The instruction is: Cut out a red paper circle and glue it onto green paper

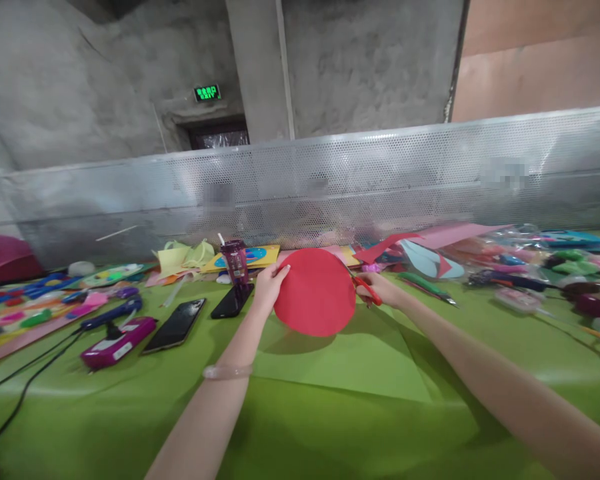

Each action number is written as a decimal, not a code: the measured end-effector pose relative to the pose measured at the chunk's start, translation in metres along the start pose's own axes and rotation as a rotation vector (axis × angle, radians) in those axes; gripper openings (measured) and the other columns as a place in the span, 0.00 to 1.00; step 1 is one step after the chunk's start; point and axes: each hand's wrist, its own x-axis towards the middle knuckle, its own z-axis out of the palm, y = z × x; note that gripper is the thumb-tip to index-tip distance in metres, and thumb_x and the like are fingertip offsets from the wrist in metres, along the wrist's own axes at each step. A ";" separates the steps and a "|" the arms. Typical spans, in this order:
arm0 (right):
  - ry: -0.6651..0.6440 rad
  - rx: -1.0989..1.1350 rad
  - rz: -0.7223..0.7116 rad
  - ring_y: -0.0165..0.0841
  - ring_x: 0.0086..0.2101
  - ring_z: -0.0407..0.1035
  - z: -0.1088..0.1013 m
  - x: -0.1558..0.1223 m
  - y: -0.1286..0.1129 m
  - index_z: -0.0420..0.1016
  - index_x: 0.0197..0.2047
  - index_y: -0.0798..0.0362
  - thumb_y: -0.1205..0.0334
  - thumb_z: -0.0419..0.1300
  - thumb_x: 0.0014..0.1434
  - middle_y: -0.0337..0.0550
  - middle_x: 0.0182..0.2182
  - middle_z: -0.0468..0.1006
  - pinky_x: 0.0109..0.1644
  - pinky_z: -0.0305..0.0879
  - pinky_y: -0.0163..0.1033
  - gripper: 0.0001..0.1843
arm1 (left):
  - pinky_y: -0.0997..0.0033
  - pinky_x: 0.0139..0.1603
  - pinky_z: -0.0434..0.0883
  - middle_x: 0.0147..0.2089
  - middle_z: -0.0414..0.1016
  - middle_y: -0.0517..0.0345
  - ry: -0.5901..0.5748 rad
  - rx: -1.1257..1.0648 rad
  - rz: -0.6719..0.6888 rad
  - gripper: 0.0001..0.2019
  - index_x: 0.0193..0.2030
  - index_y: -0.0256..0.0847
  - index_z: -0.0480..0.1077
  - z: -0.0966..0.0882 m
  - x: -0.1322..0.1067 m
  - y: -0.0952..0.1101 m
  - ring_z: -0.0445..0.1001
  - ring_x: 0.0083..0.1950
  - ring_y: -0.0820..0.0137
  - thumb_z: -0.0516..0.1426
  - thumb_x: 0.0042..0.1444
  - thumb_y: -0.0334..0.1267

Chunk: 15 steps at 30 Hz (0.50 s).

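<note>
A red paper circle is held up above the table, tilted toward me. My left hand pinches its left edge, thumb in front and fingers behind. At its right edge, my right hand is closed round the handles of red-handled scissors. The blades point up and left along the circle's rim, partly hidden by the paper. Under the circle lies a light green sheet on the green table cover.
Left of my arm lie two phones, a purple power strip with cables, and a glue gun. A purple cup with a straw stands behind. Green pliers and craft scraps lie right. A perforated metal panel borders the back.
</note>
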 end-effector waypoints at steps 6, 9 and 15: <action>-0.006 0.004 -0.002 0.24 0.15 0.61 0.001 0.000 -0.001 0.63 0.26 0.55 0.65 0.52 0.45 0.33 0.14 0.64 0.17 0.59 0.28 0.03 | 0.66 0.40 0.69 0.37 0.76 0.52 -0.021 -0.034 -0.010 0.14 0.37 0.37 0.71 0.000 -0.001 0.004 0.73 0.38 0.64 0.55 0.46 0.44; -0.006 0.000 -0.007 0.24 0.15 0.61 0.001 0.001 0.000 0.63 0.26 0.55 0.65 0.52 0.46 0.33 0.14 0.64 0.17 0.59 0.28 0.03 | 0.66 0.40 0.69 0.37 0.76 0.52 -0.027 -0.048 -0.014 0.14 0.36 0.37 0.71 0.001 -0.003 0.006 0.73 0.39 0.64 0.55 0.47 0.43; -0.005 -0.010 -0.013 0.25 0.15 0.61 0.000 0.001 0.003 0.64 0.27 0.55 0.65 0.52 0.46 0.33 0.15 0.64 0.17 0.59 0.29 0.04 | 0.66 0.40 0.68 0.36 0.76 0.53 -0.021 -0.042 -0.015 0.13 0.35 0.37 0.71 0.001 -0.003 0.007 0.73 0.39 0.64 0.56 0.46 0.43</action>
